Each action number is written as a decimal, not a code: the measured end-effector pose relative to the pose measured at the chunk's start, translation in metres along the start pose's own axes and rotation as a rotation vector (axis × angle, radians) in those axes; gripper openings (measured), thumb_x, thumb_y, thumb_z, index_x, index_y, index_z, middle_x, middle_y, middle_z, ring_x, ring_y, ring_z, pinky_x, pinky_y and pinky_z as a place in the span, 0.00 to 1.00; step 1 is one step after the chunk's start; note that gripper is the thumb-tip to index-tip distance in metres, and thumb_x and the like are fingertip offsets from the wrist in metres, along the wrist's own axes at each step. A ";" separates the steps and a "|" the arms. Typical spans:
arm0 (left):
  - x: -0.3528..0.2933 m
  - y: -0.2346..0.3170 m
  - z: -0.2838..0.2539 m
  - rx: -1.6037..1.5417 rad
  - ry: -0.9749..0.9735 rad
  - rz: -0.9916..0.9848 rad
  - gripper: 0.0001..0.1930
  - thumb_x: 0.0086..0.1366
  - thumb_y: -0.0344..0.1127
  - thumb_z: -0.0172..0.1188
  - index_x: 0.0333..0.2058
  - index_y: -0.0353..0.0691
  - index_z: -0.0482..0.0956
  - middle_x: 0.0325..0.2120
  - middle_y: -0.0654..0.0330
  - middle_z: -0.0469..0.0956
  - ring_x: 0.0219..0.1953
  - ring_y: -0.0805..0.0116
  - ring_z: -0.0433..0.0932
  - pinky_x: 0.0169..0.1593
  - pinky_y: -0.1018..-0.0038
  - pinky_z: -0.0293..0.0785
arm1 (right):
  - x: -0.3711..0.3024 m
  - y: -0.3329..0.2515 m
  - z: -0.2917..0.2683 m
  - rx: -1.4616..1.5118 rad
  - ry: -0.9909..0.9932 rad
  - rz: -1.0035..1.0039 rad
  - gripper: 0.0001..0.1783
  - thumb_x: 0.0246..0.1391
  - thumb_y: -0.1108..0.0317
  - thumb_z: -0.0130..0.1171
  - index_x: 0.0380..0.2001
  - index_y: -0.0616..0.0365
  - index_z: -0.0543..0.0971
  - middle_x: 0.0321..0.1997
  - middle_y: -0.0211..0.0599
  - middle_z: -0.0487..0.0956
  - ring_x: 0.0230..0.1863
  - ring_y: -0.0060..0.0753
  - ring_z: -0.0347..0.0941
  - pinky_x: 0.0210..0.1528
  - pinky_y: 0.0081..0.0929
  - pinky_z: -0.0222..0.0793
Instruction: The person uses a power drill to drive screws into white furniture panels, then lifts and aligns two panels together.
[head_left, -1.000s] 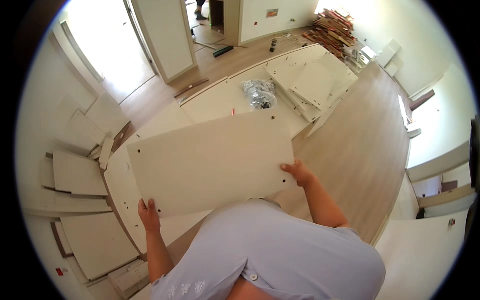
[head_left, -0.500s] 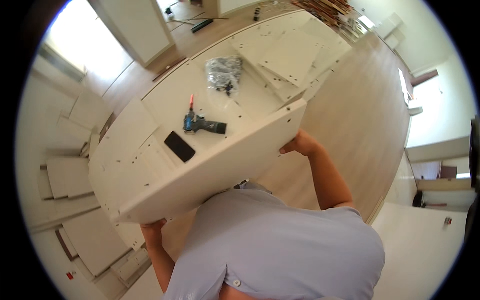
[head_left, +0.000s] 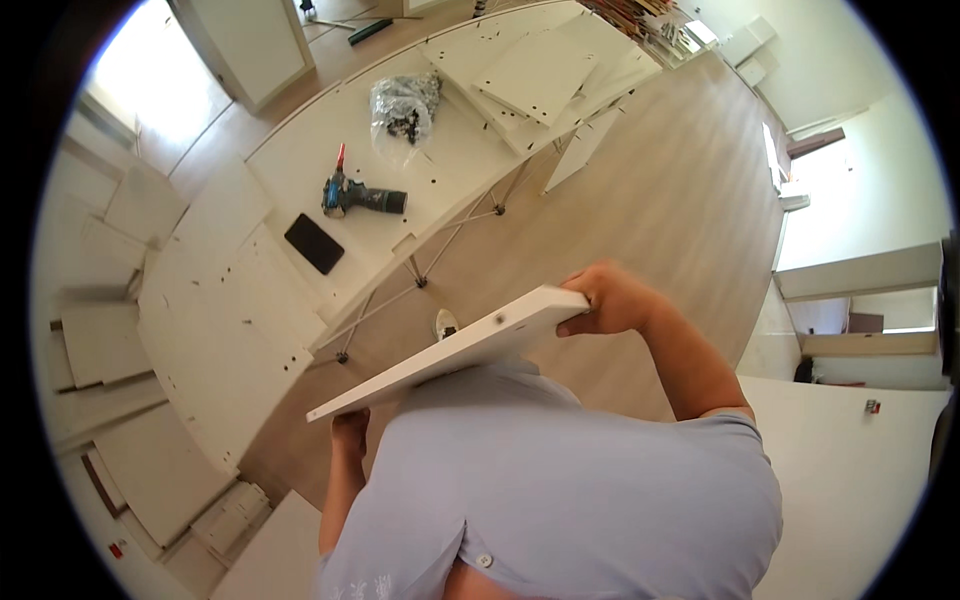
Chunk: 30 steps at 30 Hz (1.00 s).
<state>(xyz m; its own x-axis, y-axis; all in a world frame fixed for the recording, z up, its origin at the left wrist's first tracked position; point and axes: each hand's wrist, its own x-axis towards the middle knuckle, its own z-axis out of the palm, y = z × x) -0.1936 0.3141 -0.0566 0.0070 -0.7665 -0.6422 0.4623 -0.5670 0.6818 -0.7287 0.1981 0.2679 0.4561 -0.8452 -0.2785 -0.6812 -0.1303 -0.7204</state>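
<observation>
A white furniture panel [head_left: 455, 352] is held close against my torso, tilted, with its right end higher in view than its left. My left hand [head_left: 350, 428] grips its lower left end from beneath; the fingertips are partly hidden. At the panel's right end my right hand [head_left: 606, 298] is wrapped round the edge. In front of me is a white work table [head_left: 390, 235] on metal folding legs. On it lie a blue and black cordless drill [head_left: 362, 197] with a red tip, a dark phone [head_left: 314, 244] and a clear plastic bag of small hardware [head_left: 404, 112].
Stacked white panels [head_left: 538, 75] lie at the table's far end. More panels [head_left: 155, 465] lean or lie at the left. My shoe [head_left: 446, 324] shows on the wooden floor [head_left: 660, 200]. Behind me at the right is a large white surface [head_left: 840, 470]. Wood strips [head_left: 640, 20] are piled far off.
The panel has moved back from over the table's edge toward my body and tilted flatter, both hands still on it. The table now appears farther left, with its legs showing.
</observation>
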 end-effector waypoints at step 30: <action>-0.206 -0.173 0.201 0.563 0.603 -0.576 0.19 0.70 0.36 0.64 0.53 0.27 0.79 0.46 0.48 0.84 0.48 0.63 0.82 0.52 0.69 0.79 | 0.309 0.497 0.104 -0.567 -0.282 -0.127 0.18 0.53 0.68 0.60 0.48 0.42 0.84 0.43 0.32 0.86 0.48 0.39 0.82 0.49 0.43 0.73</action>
<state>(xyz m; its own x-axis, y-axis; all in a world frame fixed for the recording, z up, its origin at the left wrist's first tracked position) -0.4536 0.5097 0.0281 0.4343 -0.1383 -0.8901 0.0514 -0.9827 0.1777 -0.8664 -0.0741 -0.2423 0.6336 -0.6468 -0.4245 -0.7736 -0.5393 -0.3328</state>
